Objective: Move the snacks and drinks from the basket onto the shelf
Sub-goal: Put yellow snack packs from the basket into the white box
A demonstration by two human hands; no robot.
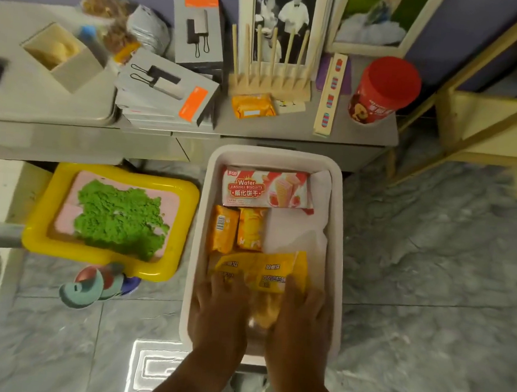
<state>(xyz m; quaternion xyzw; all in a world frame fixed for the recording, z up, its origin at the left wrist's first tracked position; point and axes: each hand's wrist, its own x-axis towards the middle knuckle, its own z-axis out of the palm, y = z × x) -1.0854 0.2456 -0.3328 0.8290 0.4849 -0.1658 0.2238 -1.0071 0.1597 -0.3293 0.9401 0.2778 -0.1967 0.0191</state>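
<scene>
Head view: both hands reach down into the near end of a white plastic basket that stands on the marble floor. The left hand lies palm down on the left part of a large yellow snack bag, fingers spread over its near edge. The right hand rests on the bag's right part, its fingers curled against the bag's side; whether either hand has truly closed on the bag I cannot tell. Between the two hands the bag's clear window shows pale snack pieces.

Just beyond the fingertips, two small orange biscuit packs lie side by side, touching, toward the left hand's side. Farther beyond them, at the basket's far end, lies a pink-and-white wafer biscuit pack, crosswise. White paper lines the basket floor ahead of the right hand.

Past the basket stands the grey shelf. On it, straight ahead of the hands, an orange biscuit packet lies just before a wooden peg rack. Ahead and right of the right hand stands a red lidded canister. Left of the left hand, on the floor, a yellow tray holds green sand.
</scene>
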